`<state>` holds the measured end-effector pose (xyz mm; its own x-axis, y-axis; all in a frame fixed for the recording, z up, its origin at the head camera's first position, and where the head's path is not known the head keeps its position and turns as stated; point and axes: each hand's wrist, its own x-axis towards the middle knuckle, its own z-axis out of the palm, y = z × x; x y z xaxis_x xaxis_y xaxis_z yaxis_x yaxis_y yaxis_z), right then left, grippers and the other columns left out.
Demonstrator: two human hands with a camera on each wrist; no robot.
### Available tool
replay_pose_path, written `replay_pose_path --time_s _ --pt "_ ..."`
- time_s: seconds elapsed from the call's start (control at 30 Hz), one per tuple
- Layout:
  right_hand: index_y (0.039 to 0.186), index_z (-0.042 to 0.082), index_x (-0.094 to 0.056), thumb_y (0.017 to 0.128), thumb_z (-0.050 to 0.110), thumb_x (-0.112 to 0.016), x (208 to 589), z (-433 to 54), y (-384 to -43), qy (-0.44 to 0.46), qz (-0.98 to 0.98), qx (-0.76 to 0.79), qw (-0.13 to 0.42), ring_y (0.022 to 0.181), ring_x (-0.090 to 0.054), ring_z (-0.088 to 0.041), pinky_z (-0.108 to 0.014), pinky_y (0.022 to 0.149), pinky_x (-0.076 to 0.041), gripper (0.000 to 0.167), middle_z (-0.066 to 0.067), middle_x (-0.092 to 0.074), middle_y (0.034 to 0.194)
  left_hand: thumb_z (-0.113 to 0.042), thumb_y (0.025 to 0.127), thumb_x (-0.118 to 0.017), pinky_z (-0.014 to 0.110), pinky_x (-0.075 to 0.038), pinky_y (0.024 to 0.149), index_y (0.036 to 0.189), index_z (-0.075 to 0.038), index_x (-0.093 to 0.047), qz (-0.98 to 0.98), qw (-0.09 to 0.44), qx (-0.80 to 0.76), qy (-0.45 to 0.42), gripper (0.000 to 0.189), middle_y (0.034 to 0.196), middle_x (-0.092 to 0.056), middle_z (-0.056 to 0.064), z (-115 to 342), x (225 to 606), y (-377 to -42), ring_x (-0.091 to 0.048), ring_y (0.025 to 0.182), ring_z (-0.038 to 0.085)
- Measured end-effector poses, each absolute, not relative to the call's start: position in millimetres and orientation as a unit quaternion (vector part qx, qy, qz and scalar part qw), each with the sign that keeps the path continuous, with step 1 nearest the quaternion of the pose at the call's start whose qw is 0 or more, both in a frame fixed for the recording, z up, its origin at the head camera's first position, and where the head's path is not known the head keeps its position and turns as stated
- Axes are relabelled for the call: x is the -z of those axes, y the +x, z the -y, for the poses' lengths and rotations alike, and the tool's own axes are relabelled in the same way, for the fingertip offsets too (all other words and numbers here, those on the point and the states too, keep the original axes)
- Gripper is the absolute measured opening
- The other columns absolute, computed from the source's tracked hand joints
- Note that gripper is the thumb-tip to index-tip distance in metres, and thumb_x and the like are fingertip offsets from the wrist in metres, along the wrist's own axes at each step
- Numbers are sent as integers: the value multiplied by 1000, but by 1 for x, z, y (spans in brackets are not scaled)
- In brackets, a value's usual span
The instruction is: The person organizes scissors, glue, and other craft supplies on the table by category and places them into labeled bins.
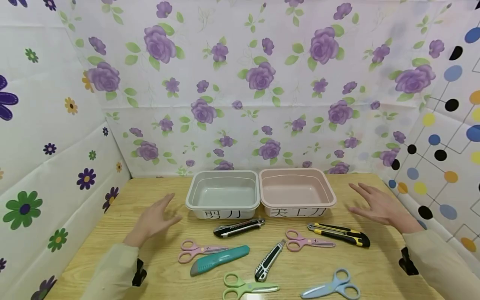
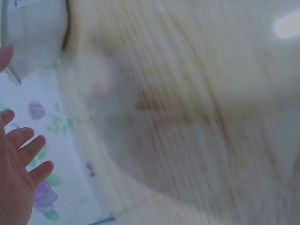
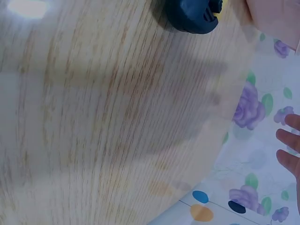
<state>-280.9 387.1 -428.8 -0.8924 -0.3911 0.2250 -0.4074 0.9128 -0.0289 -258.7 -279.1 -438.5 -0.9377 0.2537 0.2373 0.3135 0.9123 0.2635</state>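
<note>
My left hand (image 1: 153, 221) hovers left of the grey bin (image 1: 223, 212), fingers extended and holding nothing. On the other side, my right hand (image 1: 382, 208) is spread beside the pink bin (image 1: 298, 210), also without anything in it. Nearest the right hand lies a yellow-and-black utility knife (image 1: 339, 234). Closest to the left are pink scissors (image 1: 200, 250) and a teal utility knife (image 1: 219, 260). A black utility knife (image 1: 238, 228) lies before the bins. In the left wrist view, the left fingers (image 2: 30, 150) are straight; the right fingers (image 3: 288, 136) look likewise in the right wrist view.
Farther forward are a black-and-white utility knife (image 1: 270, 260), a second pair of pink scissors (image 1: 309, 241), green scissors (image 1: 249, 287) and light blue scissors (image 1: 331, 286). All lie on the wooden table (image 1: 168, 283). Patterned cloth walls (image 1: 240, 137) stand at the back and both sides.
</note>
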Motion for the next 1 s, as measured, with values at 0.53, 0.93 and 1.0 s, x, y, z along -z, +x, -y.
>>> replay_pose_path --time_s 0.53,0.93,1.0 --pt "144 14 -26 85 47 -57 417 -368 -282 211 967 -97 108 115 -39 -48 -64 83 -34 74 -28 -40 132 -39 74 -73 52 -44 84 143 -6 -25 935 50 336 -100 91 136 -40 24 246 429 -268 -52 111 39" --pt "141 12 -33 83 40 -62 406 -349 -277 230 954 -145 126 103 -51 -36 -57 76 -42 70 -20 -50 121 -31 77 -71 48 -47 83 138 6 -31 917 61 381 -103 81 125 -50 27 236 433 -272 -56 104 40" --pt "139 11 -35 83 39 -63 404 -345 -276 233 952 -153 127 102 -52 -34 -55 74 -43 69 -18 -52 118 -32 77 -72 47 -47 82 137 5 -32 915 63 386 -101 81 123 -51 26 235 434 -272 -56 103 39"
